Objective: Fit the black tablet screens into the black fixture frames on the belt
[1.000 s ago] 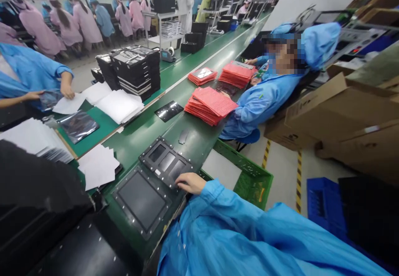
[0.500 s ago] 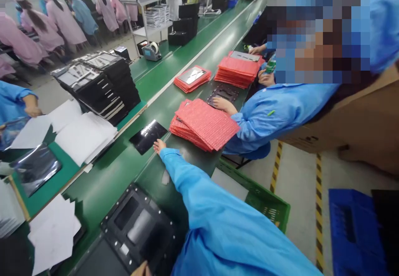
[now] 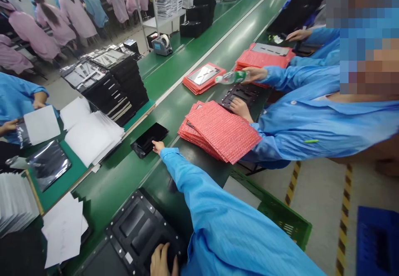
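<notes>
A glossy black panel lies on the green conveyor belt. My right hand, arm stretched forward, closes its fingertips on the panel's near right edge. At the bottom, my left hand rests on a black plastic casing with a screw-studded rim and recessed bays; its fingers are bent, the thumb apart from them. The wrist is cut off by the frame edge. Red bubble-wrap sleeves lie stacked just beyond my right hand.
A co-worker on the right holds a clear bottle over another black frame. White sheets and a tall stack of black trays stand left of the belt. A green crate sits below the right edge.
My right hand has moved onto the black panel's edge and closed. My left hand has come further into view over the casing. The co-worker's bottle has moved left, over the belt.
</notes>
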The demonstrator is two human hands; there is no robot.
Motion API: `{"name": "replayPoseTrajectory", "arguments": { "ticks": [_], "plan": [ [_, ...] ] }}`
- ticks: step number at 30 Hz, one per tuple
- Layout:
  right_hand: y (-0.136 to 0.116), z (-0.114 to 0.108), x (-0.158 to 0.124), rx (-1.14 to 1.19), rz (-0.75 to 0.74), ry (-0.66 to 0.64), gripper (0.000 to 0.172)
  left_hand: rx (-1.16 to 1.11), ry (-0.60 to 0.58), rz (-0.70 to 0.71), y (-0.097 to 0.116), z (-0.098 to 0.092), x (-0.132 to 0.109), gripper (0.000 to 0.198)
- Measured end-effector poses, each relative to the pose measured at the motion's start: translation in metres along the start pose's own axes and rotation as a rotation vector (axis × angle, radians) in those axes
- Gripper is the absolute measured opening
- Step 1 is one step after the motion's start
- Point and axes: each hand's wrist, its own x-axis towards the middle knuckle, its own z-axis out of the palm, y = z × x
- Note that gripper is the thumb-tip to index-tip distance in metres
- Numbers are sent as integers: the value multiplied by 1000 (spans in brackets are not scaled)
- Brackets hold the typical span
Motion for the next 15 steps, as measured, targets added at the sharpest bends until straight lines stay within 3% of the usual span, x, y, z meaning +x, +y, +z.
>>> {"name": "replayPoseTrajectory", "arguments": {
  "ticks": [4, 8, 11, 15],
  "plan": [
    [7, -16, -31, -73, -15, -183, 17, -79, -49, 8, 3, -12, 7, 37],
    [34, -72, -76, -113, -104, -410, 29, -259, -97, 48, 4, -31, 8, 39],
    [66, -122, -108, -119, -307, -432, 34, -367, 65, 40, 1, -44, -2, 38],
    [113, -168, -144, -299, -325, -373, 40, -454, 266, 23, -20, -62, -24, 34]
  ]
}}
